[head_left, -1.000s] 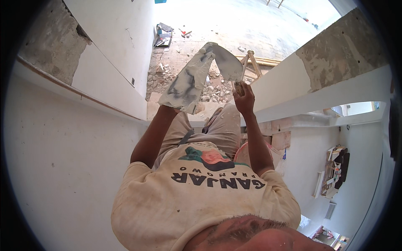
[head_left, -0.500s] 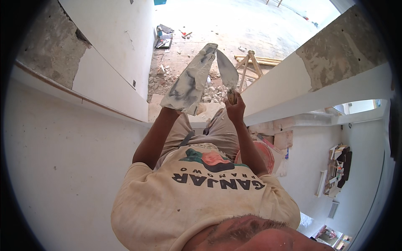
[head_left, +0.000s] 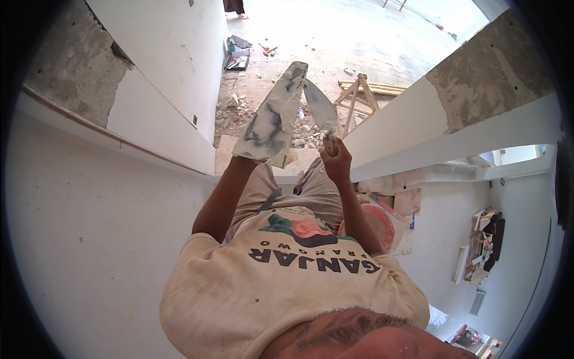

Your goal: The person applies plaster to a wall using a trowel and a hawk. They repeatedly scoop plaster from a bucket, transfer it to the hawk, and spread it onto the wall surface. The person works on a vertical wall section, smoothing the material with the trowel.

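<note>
My left hand (head_left: 247, 163) holds a long board (head_left: 262, 128) from underneath, its fingers mostly hidden. The board is smeared with pale, wet-looking plaster with dark grey patches. My right hand (head_left: 338, 160) grips the worn handle of a trowel (head_left: 320, 106), whose pale-coated blade points up and leans against or just beside the board's upper right edge; I cannot tell if they touch. Both tools are out in front of my body, above my legs and a ledge.
Rubble (head_left: 233, 105) lies below, with a wooden trestle (head_left: 357, 102) and planks (head_left: 388, 88) behind. Walls with bare patches (head_left: 478, 78) flank me. A pink bucket (head_left: 376, 230) is by my right side. Another person's legs (head_left: 233, 7) show at the far top.
My right hand has moved left and down, and the trowel blade has swung to a narrower, more upright angle beside the board. Another person's legs have appeared at the top.
</note>
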`<state>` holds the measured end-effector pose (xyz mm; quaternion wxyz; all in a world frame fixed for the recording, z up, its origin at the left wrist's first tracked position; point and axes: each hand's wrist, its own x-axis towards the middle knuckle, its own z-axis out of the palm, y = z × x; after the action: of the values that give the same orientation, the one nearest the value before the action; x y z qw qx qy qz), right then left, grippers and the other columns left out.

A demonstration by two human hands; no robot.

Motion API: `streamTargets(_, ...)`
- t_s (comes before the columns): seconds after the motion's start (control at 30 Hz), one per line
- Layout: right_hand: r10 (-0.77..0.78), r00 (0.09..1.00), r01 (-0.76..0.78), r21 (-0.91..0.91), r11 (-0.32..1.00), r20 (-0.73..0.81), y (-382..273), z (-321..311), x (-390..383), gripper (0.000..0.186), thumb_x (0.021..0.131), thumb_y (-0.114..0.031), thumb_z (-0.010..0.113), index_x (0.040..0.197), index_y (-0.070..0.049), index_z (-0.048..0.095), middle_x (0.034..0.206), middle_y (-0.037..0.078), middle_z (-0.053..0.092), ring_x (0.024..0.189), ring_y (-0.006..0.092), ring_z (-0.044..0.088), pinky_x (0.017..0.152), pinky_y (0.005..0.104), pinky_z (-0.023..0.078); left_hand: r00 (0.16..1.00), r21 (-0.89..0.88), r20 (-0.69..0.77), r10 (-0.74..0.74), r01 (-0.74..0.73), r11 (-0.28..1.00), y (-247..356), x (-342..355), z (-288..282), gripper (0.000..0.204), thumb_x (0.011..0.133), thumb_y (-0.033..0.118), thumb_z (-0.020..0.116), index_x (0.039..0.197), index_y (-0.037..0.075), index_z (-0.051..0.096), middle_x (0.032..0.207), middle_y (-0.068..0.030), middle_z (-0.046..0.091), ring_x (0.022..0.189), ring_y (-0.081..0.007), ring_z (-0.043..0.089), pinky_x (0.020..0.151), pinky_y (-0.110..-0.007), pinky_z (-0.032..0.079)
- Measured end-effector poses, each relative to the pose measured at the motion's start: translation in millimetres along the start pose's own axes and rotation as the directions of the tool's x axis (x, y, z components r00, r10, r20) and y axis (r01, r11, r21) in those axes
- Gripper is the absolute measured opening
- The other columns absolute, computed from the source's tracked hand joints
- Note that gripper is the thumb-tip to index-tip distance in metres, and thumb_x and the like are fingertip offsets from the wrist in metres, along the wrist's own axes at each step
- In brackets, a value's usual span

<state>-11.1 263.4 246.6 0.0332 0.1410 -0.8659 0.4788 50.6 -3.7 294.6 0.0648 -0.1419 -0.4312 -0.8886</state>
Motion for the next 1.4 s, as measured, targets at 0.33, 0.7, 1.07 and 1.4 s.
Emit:
streamTargets(0.33, -0.127, 0.990, 0.120, -0.117, 0.986, -0.057, -16, -27, 26, 0.048, 0.078, -0.017, 0.074, 0.123, -0.002, 0.061, 0.112, 0.021, 0.066, 0.103, 0.0379, 0.065, 0.090, 0.0430, 0.052, 1.000, 0.364, 0.013, 0.005, -0.009, 0.932, 20, 7, 24, 0.088, 0.082, 0.015, 0.069, 0.154, 0.002, 0.021, 0.152, -0.0068, 0.036, 0.136, -0.0195, 0.038, 0.113, -0.033, 0.033)
streamTargets(0.7, -0.250, 0.929, 0.352, -0.443, 0.825, 0.273, -37, -109, 106, 0.049, 0.078, -0.014, 0.068, 0.126, -0.012, 0.062, 0.106, 0.015, 0.064, 0.096, 0.0352, 0.066, 0.083, 0.0448, 0.054, 0.993, 0.040, 0.113, -0.032, 0.028, 0.999, 4, 14, -23, 0.064, 0.090, 0.018, 0.061, 0.146, 0.002, 0.033, 0.138, -0.0099, 0.047, 0.123, -0.0215, 0.050, 0.105, -0.035, 0.043)
streamTargets(1.07, -0.257, 0.929, 0.315, -0.202, 0.928, 0.268, -46, -46, 2, 0.051, 0.079, -0.011, 0.070, 0.128, -0.010, 0.059, 0.102, 0.016, 0.062, 0.093, 0.0364, 0.064, 0.081, 0.0449, 0.053, 0.997, -0.199, -0.069, -0.019, 0.004, 0.980, -34, 36, -78, 0.042, 0.099, 0.021, 0.051, 0.136, 0.002, 0.046, 0.123, -0.0130, 0.058, 0.109, -0.0239, 0.062, 0.096, -0.037, 0.053)
streamTargets(1.4, -0.065, 0.995, 0.073, -0.099, 0.992, 0.075, -80, 24, -40, 0.054, 0.079, -0.015, 0.071, 0.131, -0.005, 0.057, 0.108, 0.023, 0.063, 0.099, 0.0419, 0.063, 0.088, 0.0471, 0.051, 0.620, 0.778, -0.568, 0.541, 0.190, 0.599, -20, 79, -5, 0.038, 0.103, 0.032, 0.047, 0.112, -0.005, 0.055, 0.088, -0.0193, 0.066, 0.079, -0.0320, 0.064, 0.073, -0.044, 0.048)
